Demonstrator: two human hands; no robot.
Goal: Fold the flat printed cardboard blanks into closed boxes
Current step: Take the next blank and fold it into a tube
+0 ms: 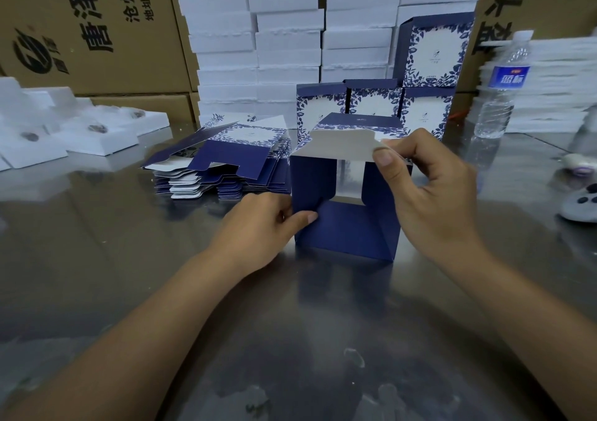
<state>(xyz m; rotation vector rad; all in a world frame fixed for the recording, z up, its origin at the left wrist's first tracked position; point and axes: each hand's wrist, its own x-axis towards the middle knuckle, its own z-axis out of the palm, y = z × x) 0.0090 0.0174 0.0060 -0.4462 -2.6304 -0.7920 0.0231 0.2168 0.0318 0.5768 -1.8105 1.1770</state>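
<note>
Blue half-folded box, hollow, end open: left hand pinches its side flap, right hand its top flap.

Illumination is moderate and cool, coming from overhead. The metal table shows broad, milky glare patches and smeared reflections of the stacked white boxes. Shadows are soft: a diffuse one lies on the table in front of the half-folded box, with fainter ones under both forearms. The white stacks read near overexposed, with little surface detail. Wide-angle distortion bends the brown cartons at left and right edges. The water bottle and the white stack behind it are motion-blurred. The centre is acceptably sharp.
</note>
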